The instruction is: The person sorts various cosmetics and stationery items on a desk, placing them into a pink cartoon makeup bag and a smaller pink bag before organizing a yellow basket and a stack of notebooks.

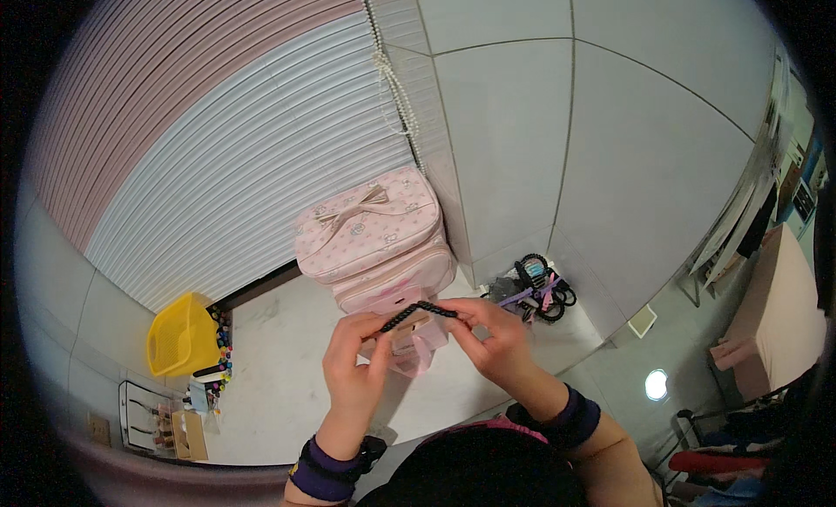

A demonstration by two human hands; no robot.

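Between my two hands a black coiled hair tie (418, 308) is held up, bent to a peak in its middle. My left hand (356, 360) pinches one end between thumb and fingers. The other end is gripped by the thumb and fingertips of my right hand (488, 337). Beneath and behind the tie lies a pink translucent item (418, 350) on the white surface, partly hidden by my hands. Just beyond it stands a pink patterned bag with a bow (372, 229). Right of the bag is a pile of black hair ties and clips (539, 288).
A yellow plastic basket (183, 337) stands at the left, beside a row of colourful markers (224, 347). A small cardboard box (189, 435) sits at the lower left. Blinds (261, 141) and a bead chain (395, 92) hang behind the bag; a tiled wall (503, 134) rises at the right.
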